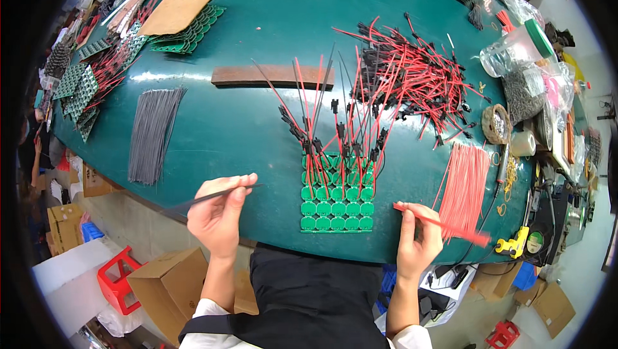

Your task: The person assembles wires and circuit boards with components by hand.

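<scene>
My left hand (219,217) pinches a thin bunch of black wires (193,201) left of the green circuit board panel (337,216). On the panel's right, my right hand (420,239) grips a few red wires (460,233), blurred at their far end. The panel lies flat near the table's front edge. Red and black leads with black plugs (344,149) stand up from its far rows, while its nearest rows carry none. A bundle of cut black wires (154,133) rests at the left, and cut red wires (463,188) lie beyond my right hand.
Behind the panel sits a brown bar (238,78), beside a heap of plugged leads (418,72). Boards under cardboard (180,11) are stacked far left. Along the right edge stand a green-lidded jar (518,49), a brown dish (496,123) and a yellow tool (513,244).
</scene>
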Tool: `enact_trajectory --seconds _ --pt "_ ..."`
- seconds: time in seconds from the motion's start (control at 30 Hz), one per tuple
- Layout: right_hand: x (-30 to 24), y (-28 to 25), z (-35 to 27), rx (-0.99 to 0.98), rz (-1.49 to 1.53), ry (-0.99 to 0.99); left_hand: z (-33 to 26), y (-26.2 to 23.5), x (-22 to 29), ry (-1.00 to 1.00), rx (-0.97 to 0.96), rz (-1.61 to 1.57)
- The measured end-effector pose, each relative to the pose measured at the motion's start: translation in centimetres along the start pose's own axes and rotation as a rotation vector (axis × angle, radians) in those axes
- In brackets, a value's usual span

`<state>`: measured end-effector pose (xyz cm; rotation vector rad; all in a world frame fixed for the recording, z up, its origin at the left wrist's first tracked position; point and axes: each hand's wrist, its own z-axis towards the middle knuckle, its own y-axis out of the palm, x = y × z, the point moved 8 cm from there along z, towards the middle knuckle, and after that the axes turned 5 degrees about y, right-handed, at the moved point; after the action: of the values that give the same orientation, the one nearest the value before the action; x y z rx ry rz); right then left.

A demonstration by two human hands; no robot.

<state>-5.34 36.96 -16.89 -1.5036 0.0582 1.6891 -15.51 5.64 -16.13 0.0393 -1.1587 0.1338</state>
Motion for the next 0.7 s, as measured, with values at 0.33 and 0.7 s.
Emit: enact_trajectory --seconds 0.33,0.7 --pt "-0.6 0.0 0.5 0.045 -0.116 -0.113 -1.1 0.1 -3.8 -0.159 -0.081 0.181" --pt "0.6 -2.6 -0.4 0.174 0.157 -0.187 -0.7 1.0 -4.2 -0.153 -0.118 0.37"
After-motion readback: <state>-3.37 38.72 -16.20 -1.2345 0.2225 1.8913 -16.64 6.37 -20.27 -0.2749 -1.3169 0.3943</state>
